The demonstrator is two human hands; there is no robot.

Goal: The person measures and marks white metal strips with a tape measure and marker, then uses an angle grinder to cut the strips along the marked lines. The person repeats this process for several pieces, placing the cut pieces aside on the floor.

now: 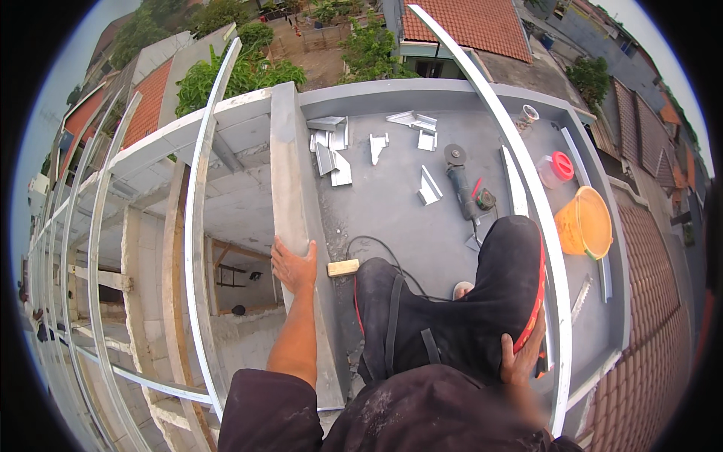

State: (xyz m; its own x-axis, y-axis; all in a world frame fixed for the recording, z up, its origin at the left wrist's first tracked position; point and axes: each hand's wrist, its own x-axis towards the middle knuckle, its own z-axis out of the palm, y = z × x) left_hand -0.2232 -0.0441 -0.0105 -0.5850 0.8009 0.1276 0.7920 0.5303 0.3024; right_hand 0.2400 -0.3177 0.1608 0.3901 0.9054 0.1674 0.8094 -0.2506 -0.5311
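Note:
My left hand [295,264] lies with spread fingers on top of the grey concrete parapet [288,166], holding nothing. Beside it, on the inner side, a small wooden block [343,268] rests near my knee. My right hand [520,354] lies against the side of my right thigh, thumb apart and fingers partly hidden. Close by it shows a bit of an orange and black object [541,366], mostly covered. A long silvery metal channel [520,151] runs past that hand on the right. An angle grinder [461,184] with a cord lies on the slab ahead.
Several cut metal pieces [341,169] lie on the grey slab. At right are an orange bucket [586,226], a red-lidded plastic jar [556,169] and a toothed saw blade [581,297]. Left of the parapet, metal bars [197,196] span an open drop into a room below.

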